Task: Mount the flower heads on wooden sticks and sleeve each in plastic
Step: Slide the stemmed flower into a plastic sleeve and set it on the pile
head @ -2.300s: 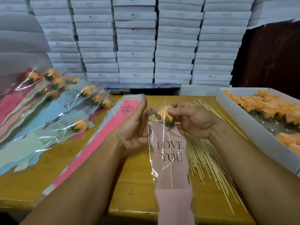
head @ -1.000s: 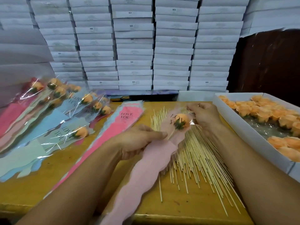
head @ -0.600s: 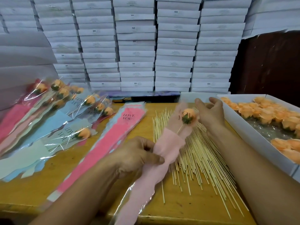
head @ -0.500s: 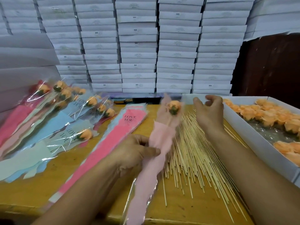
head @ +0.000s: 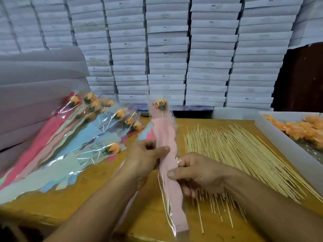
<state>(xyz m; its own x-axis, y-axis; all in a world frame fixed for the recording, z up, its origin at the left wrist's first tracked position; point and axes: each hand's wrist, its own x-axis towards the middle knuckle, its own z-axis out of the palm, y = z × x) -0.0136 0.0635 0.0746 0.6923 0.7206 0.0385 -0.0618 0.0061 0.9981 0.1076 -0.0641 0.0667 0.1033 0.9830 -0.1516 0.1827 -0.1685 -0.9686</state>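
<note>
An orange flower head (head: 161,103) on its wooden stick sits inside a pink plastic sleeve (head: 167,154) that I hold upright above the wooden table (head: 73,205). My left hand (head: 146,158) pinches the sleeve at mid-length, thumb across its front; my right hand (head: 197,173) grips it just below. Loose wooden sticks (head: 236,154) lie to the right, finished sleeved flowers (head: 83,135) to the left, a white tray of flower heads (head: 286,144) far right.

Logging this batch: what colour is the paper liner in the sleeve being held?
Pale pink, in the sleeve with dark "LOVE YOU" lettering near the flower; clearest in the head view.
</note>
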